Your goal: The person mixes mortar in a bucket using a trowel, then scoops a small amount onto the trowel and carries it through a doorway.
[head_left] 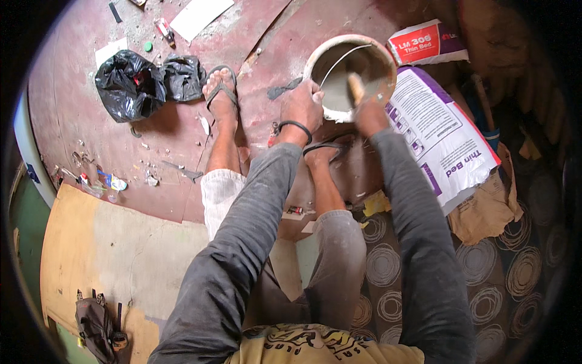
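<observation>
A round bucket (388,60) with a mortar-smeared rim stands on the floor in front of my feet. Inside it lies smooth grey mix (336,97), and a thin wire bail (333,65) arcs across the opening. My left hand (301,113), a dark band on its wrist, is closed on the bucket's near left rim. Over the near right rim my right hand (371,115), smeared by motion, grips a tool with a wooden handle (356,88). The tool's lower end is blurred and cannot be made out. Both forearms wear dusty grey sleeves.
A white and purple sack (442,133) lies right of the bucket, a smaller red and white bag (424,45) beyond it. Black plastic bags (124,88) and scraps litter the reddish floor at left. A worn board (139,242) lies nearer. Patterned carpet (383,264) covers the lower right.
</observation>
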### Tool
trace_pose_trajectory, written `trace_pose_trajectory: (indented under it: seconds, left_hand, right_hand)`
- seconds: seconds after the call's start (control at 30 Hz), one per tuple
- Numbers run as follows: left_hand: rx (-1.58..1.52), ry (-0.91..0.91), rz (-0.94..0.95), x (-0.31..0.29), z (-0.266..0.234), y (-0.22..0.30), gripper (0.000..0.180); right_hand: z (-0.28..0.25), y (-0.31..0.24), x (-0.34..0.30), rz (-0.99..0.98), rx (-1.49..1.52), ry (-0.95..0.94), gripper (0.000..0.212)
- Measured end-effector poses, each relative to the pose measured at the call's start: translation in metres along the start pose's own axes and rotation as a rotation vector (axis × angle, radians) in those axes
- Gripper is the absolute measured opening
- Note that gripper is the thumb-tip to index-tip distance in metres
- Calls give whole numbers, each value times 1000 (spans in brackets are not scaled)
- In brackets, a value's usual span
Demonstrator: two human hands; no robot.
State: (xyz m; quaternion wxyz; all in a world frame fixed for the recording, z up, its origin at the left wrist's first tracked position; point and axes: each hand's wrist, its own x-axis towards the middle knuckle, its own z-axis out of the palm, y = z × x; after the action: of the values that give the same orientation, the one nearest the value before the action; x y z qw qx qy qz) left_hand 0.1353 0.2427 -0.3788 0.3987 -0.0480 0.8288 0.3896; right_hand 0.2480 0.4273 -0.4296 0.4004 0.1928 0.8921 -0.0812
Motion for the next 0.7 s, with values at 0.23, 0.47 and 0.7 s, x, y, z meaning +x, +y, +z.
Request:
trace_pose_trajectory:
  seconds: [0.23, 0.47, 0.7]
  left_hand:
    - [37, -24, -43, -9, -12, 4, 13]
    - [-11, -24, -6, -5, -11, -6, 14]
    - [29, -39, -51, -7, -23, -5, 14]
  right_hand:
    - [-52, -29, 8, 130, 187, -181, 33]
    - [-65, -17, 23, 112, 328, -226, 38]
    - [-38, -28, 7, -122, 218, -132, 31]
